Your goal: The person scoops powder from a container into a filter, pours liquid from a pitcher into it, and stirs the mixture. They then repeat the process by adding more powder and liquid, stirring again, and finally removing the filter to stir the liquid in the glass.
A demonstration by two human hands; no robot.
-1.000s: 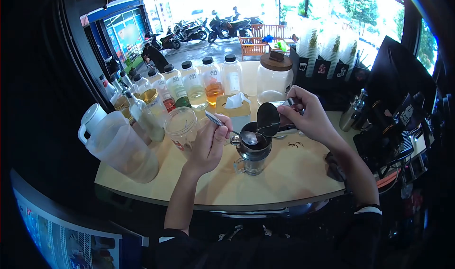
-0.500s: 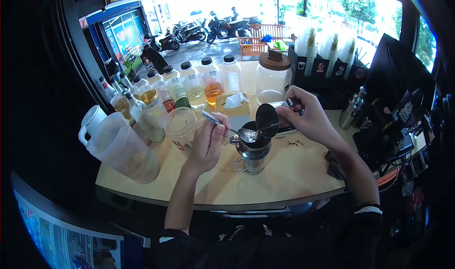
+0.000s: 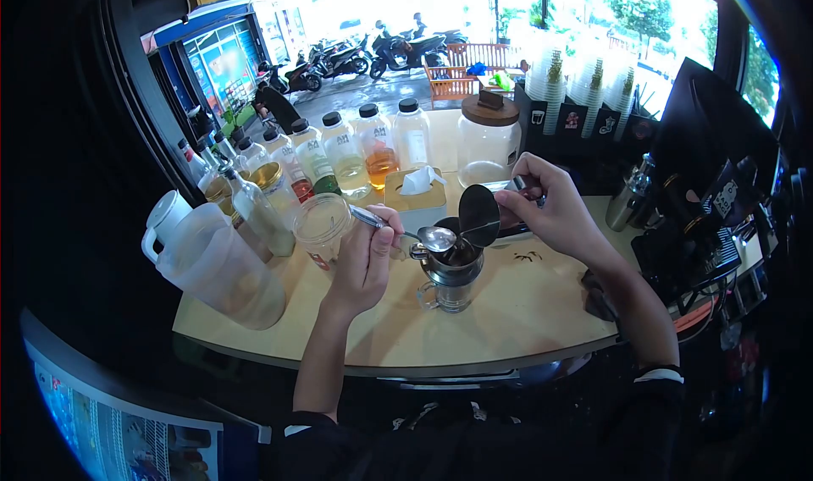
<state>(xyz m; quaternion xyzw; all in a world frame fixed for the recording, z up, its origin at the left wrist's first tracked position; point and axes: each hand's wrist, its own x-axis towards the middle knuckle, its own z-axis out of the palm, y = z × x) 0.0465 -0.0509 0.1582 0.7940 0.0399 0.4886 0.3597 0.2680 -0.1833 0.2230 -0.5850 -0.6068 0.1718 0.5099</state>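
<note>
My left hand (image 3: 366, 265) is closed around the handle of a metal spoon (image 3: 438, 240), whose bowl hangs at the left rim of a metal cup (image 3: 461, 274). This cup has a small side handle and a dark inside, and it sits on top of a clear glass mug (image 3: 453, 300). My right hand (image 3: 546, 200) grips a dark round cup-like piece (image 3: 479, 212) with a silvery part behind it. Its round face is tilted up on edge over the metal cup's right rim. A clear open jar (image 3: 323, 220) stands beside my left hand.
A large translucent pitcher (image 3: 216, 265) stands at the left. Along the back are capped bottles (image 3: 343, 155), a tissue box (image 3: 415, 197) and a wooden-lidded glass jar (image 3: 489, 146). Small brown bits (image 3: 527, 256) lie on the counter (image 3: 525, 312); a metal shaker (image 3: 629, 197) stands at the right.
The spoon has shifted slightly left and up, from over the metal cup's mouth to its left rim. My right hand and the round piece have hardly moved.
</note>
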